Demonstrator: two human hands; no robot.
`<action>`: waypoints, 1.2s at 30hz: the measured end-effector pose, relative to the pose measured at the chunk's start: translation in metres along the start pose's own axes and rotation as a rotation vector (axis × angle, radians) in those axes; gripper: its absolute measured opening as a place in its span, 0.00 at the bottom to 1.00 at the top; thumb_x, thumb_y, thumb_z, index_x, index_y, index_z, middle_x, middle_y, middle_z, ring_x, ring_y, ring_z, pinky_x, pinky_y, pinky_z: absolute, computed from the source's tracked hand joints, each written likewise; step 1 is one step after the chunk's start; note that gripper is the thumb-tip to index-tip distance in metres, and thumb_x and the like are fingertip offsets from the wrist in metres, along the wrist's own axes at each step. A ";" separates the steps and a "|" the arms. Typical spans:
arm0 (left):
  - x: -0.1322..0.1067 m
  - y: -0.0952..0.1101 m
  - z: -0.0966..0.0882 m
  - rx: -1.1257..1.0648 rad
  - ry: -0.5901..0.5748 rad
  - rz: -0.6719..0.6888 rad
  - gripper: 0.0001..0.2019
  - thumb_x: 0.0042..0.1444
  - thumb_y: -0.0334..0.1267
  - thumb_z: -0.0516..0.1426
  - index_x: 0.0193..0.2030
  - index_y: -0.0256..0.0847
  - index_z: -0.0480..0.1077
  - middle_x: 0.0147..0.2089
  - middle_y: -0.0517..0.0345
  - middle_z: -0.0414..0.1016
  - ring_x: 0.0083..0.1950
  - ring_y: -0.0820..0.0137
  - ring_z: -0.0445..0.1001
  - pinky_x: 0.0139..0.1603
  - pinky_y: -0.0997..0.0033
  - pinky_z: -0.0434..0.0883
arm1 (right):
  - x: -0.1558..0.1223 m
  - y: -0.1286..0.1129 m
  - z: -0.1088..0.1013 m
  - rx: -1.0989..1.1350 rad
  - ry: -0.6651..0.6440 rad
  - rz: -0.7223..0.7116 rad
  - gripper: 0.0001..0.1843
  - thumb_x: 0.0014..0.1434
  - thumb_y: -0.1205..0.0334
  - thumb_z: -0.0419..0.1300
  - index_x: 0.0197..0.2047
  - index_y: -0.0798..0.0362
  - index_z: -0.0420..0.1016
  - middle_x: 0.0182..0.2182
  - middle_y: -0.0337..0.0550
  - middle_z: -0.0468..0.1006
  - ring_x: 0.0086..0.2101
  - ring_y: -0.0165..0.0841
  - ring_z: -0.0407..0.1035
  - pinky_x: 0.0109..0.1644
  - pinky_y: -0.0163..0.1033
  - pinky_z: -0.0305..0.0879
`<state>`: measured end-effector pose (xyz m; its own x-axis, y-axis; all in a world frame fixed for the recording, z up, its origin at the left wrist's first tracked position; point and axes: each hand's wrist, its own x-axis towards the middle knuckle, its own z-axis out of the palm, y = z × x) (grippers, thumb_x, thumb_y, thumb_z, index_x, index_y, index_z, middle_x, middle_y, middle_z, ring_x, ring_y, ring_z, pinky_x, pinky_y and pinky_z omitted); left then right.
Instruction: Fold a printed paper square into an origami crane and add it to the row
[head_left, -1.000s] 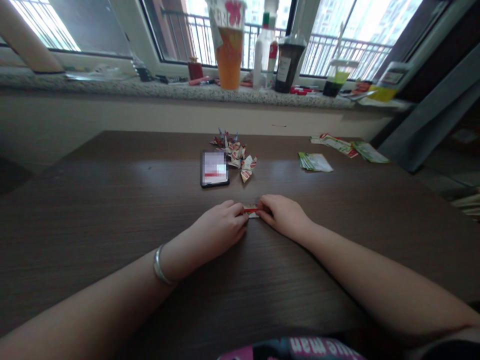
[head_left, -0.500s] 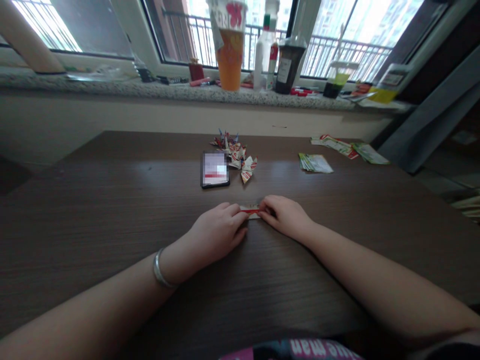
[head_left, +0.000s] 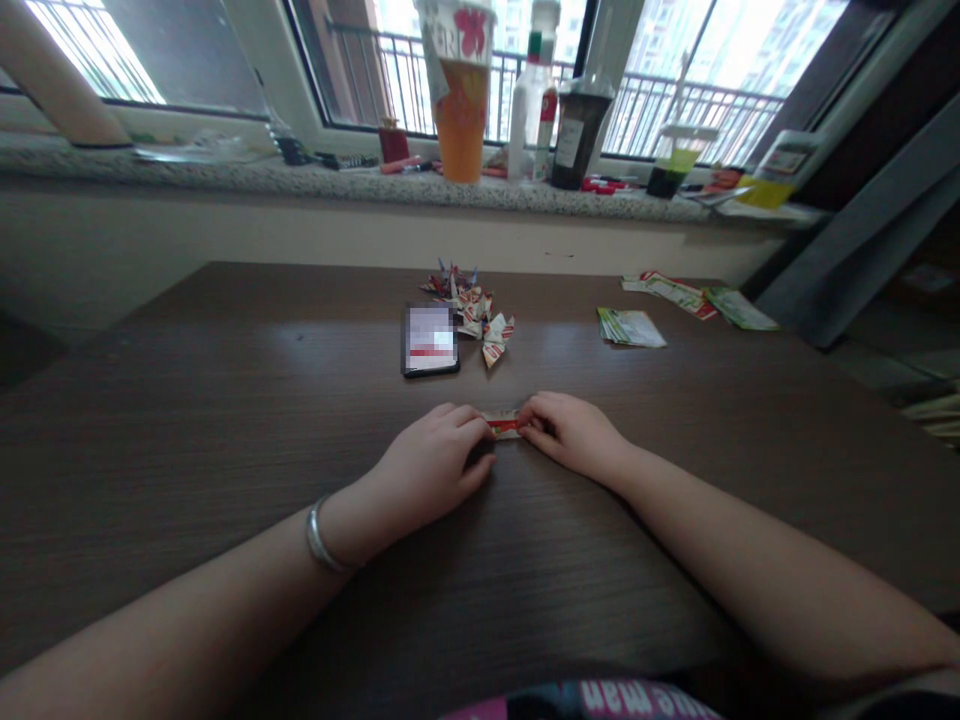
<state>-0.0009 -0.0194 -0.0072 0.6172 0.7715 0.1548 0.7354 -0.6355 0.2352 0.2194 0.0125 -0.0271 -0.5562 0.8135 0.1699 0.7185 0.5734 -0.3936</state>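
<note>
The left hand [head_left: 439, 458], with a silver bracelet [head_left: 319, 536] on its wrist, lies curled on the brown table [head_left: 187, 420], its fingertips closed on the left end of a small folded paper [head_left: 504, 425]. The paper is a narrow, flattened piece, white with red print and a touch of green, and only its middle shows between the two hands. It lies flat on the table just in front of the person. Its long axis runs left to right, one end toward each hand. The right hand [head_left: 574, 436] pinches the right end. Farther back lie a phone [head_left: 430, 340], just beside it a heap of paper cranes [head_left: 472, 305], and well to the right a stack of cards [head_left: 630, 326].
</note>
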 end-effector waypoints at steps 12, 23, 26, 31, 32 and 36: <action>0.016 -0.006 0.015 -0.044 0.105 -0.046 0.07 0.60 0.33 0.53 0.33 0.36 0.70 0.40 0.51 0.71 0.42 0.64 0.69 0.48 0.61 0.70 | -0.001 -0.005 -0.003 -0.053 -0.008 -0.005 0.04 0.60 0.63 0.56 0.37 0.52 0.71 0.32 0.39 0.73 0.34 0.31 0.66 0.37 0.34 0.57; 0.019 -0.005 0.017 -0.032 0.134 -0.027 0.08 0.60 0.36 0.54 0.32 0.35 0.69 0.39 0.50 0.68 0.42 0.65 0.69 0.47 0.62 0.70 | 0.000 -0.010 -0.005 -0.065 -0.017 0.039 0.05 0.60 0.61 0.56 0.37 0.52 0.72 0.32 0.40 0.74 0.33 0.31 0.66 0.37 0.35 0.57; 0.020 -0.003 0.016 -0.014 0.111 -0.082 0.10 0.62 0.36 0.52 0.32 0.35 0.71 0.40 0.50 0.69 0.42 0.65 0.69 0.48 0.61 0.70 | 0.000 -0.009 -0.004 -0.069 -0.015 0.046 0.05 0.60 0.61 0.56 0.37 0.52 0.72 0.32 0.40 0.74 0.33 0.30 0.66 0.36 0.34 0.56; 0.018 -0.002 0.014 0.036 0.083 -0.131 0.11 0.62 0.37 0.52 0.33 0.35 0.72 0.41 0.49 0.70 0.43 0.64 0.70 0.47 0.61 0.70 | -0.001 -0.008 -0.003 -0.052 -0.001 0.052 0.04 0.59 0.61 0.57 0.37 0.51 0.72 0.32 0.39 0.74 0.33 0.30 0.66 0.36 0.34 0.56; 0.018 -0.002 0.014 0.044 0.087 -0.128 0.11 0.62 0.38 0.53 0.33 0.35 0.72 0.41 0.49 0.70 0.43 0.64 0.70 0.47 0.61 0.70 | -0.001 -0.009 -0.003 -0.052 0.000 0.054 0.04 0.59 0.61 0.57 0.37 0.51 0.72 0.32 0.39 0.75 0.32 0.30 0.66 0.36 0.34 0.56; 0.018 -0.002 0.015 0.111 0.097 -0.110 0.12 0.62 0.39 0.53 0.33 0.35 0.73 0.41 0.49 0.70 0.41 0.64 0.70 0.44 0.63 0.70 | -0.001 -0.010 -0.004 -0.059 -0.004 0.067 0.05 0.59 0.61 0.57 0.37 0.52 0.73 0.32 0.40 0.75 0.33 0.31 0.66 0.36 0.35 0.56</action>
<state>0.0134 -0.0046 -0.0191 0.5052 0.8325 0.2272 0.8267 -0.5424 0.1494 0.2139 0.0065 -0.0199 -0.5078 0.8498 0.1412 0.7773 0.5227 -0.3501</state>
